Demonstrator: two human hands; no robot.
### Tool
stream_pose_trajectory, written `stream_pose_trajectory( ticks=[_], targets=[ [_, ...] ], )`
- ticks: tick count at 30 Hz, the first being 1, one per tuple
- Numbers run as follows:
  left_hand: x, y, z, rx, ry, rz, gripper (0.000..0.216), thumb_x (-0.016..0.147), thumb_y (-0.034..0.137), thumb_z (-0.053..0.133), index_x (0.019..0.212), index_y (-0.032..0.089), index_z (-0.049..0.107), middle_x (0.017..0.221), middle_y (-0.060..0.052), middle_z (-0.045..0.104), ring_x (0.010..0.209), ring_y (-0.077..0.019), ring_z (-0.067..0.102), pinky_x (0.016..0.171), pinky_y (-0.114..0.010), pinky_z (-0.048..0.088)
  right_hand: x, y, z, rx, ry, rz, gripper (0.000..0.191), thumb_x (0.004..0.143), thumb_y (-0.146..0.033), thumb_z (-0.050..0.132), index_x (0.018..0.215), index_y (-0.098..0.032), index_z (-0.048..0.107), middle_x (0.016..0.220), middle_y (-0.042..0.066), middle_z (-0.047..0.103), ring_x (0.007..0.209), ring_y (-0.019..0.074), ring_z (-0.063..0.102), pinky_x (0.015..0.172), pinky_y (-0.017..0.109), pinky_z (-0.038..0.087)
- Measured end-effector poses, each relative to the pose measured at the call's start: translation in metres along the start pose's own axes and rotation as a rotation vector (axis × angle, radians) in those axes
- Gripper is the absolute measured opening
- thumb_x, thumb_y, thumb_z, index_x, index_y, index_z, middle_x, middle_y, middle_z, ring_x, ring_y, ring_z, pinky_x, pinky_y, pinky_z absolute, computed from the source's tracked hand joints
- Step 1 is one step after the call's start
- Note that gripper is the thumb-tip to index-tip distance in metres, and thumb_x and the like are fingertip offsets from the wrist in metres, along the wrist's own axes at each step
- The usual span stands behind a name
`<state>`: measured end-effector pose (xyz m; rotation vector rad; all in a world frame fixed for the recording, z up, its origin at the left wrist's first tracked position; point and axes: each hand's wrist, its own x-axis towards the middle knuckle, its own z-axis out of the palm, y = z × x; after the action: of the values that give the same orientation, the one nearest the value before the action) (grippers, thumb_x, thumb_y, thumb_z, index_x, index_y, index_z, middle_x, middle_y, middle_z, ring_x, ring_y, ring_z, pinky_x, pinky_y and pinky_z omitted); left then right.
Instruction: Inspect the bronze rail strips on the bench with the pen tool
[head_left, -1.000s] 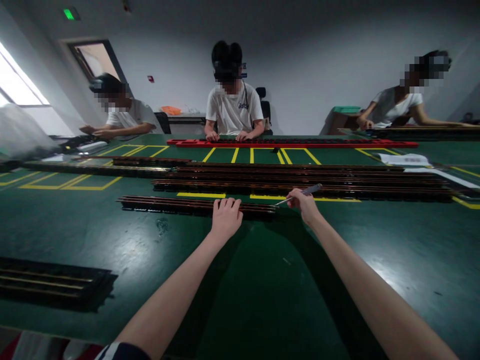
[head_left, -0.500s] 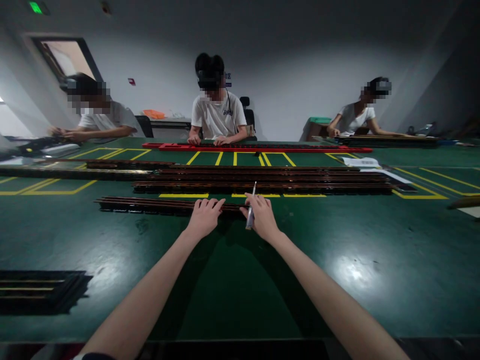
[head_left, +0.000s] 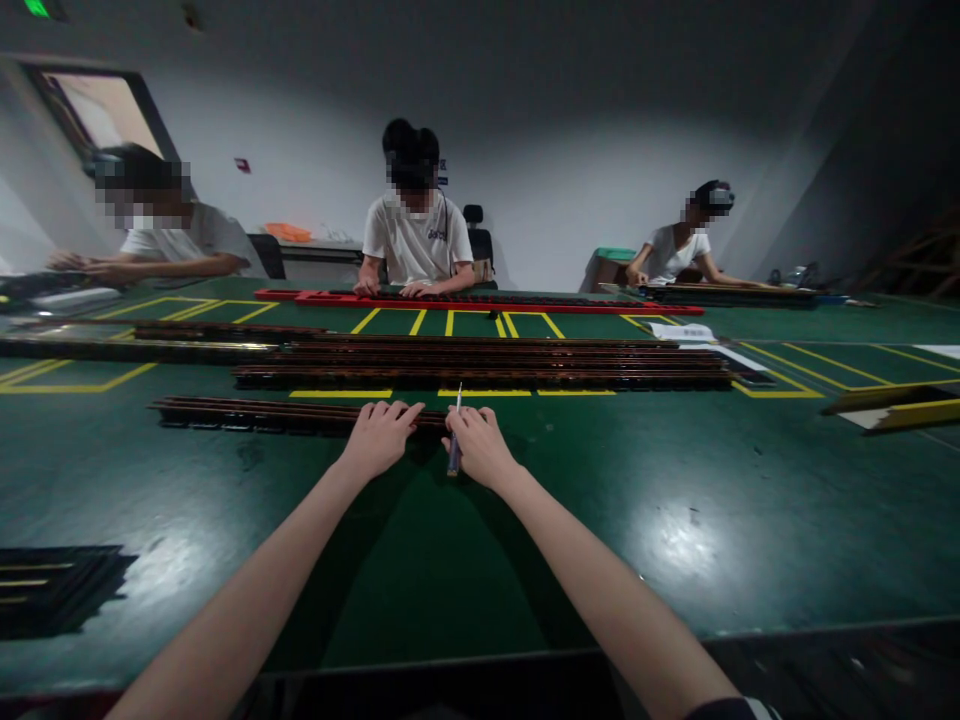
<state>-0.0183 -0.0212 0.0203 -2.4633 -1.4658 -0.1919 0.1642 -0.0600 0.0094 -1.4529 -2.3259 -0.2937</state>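
Observation:
A short bundle of long dark strips (head_left: 255, 414) with reddish-brown edges lies across the table before me. My left hand (head_left: 379, 436) rests on its right part, fingers curled over the strips and thumb side toward the other hand. At the bundle's right end is my right hand (head_left: 480, 443), closed around a slim pen-like tool (head_left: 453, 458) with a thin metal tip that points away from me. The tool stands nearly upright in the view. Fingertips of the right hand touch or nearly touch the strip end; the exact contact is hidden.
Beyond lies a longer stack of dark strips (head_left: 480, 365) on the green table (head_left: 585, 520) with yellow tape lines. More dark strips (head_left: 52, 590) lie at the near left. A yellow-edged channel piece (head_left: 900, 408) is at right. Three co-workers sit across, one behind a red rail (head_left: 337, 299).
My view has turned slightly to the right, so everything sits farther left. Both hands keep nearly the same place on the bundle, and the right hand still holds the tool.

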Motion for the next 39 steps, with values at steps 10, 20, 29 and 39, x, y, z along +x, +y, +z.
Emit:
stream_pose_trajectory(
  ticks=[10,20,29,39],
  targets=[
    [0.0,0.003,-0.008,-0.045,-0.017,-0.028,0.042,0.093,0.024,0.039,0.133,0.024,0.051,0.124,-0.013,0.061,0.113,-0.0302,0.055,0.097,-0.046,0.037,0.0,0.0,-0.004,-0.037,-0.021,-0.014,0.027,0.086,-0.009,0.045,0.11,-0.015,0.056,0.12,0.015,0.062,0.111,0.0243,0.057,0.096,0.041,0.041],
    [-0.007,0.006,-0.013,-0.079,-0.016,-0.052,0.038,0.091,0.026,0.044,0.128,0.026,0.053,0.12,-0.012,0.063,0.11,-0.0292,0.056,0.096,-0.047,0.038,0.0,0.003,-0.001,0.008,0.016,-0.033,0.029,0.079,-0.001,0.045,0.104,-0.014,0.056,0.106,0.014,0.065,0.102,0.0255,0.059,0.087,0.039,0.044],
    [-0.007,-0.004,-0.023,-0.14,-0.113,-0.069,0.033,0.09,0.031,0.044,0.119,0.028,0.058,0.12,-0.008,0.063,0.109,-0.0282,0.055,0.093,-0.045,0.04,-0.001,0.001,-0.003,0.044,0.026,-0.08,0.02,0.085,-0.008,0.046,0.101,-0.016,0.055,0.102,0.012,0.066,0.093,0.0238,0.06,0.082,0.037,0.045],
    [-0.024,-0.03,-0.042,-0.096,-0.277,-0.149,0.032,0.086,0.027,0.05,0.118,0.026,0.057,0.122,-0.008,0.061,0.111,-0.0293,0.055,0.093,-0.046,0.043,0.004,-0.023,-0.012,0.189,-0.042,-0.068,0.012,0.085,-0.007,0.049,0.089,-0.017,0.054,0.101,0.011,0.068,0.087,0.0213,0.064,0.078,0.036,0.049]
  ],
)
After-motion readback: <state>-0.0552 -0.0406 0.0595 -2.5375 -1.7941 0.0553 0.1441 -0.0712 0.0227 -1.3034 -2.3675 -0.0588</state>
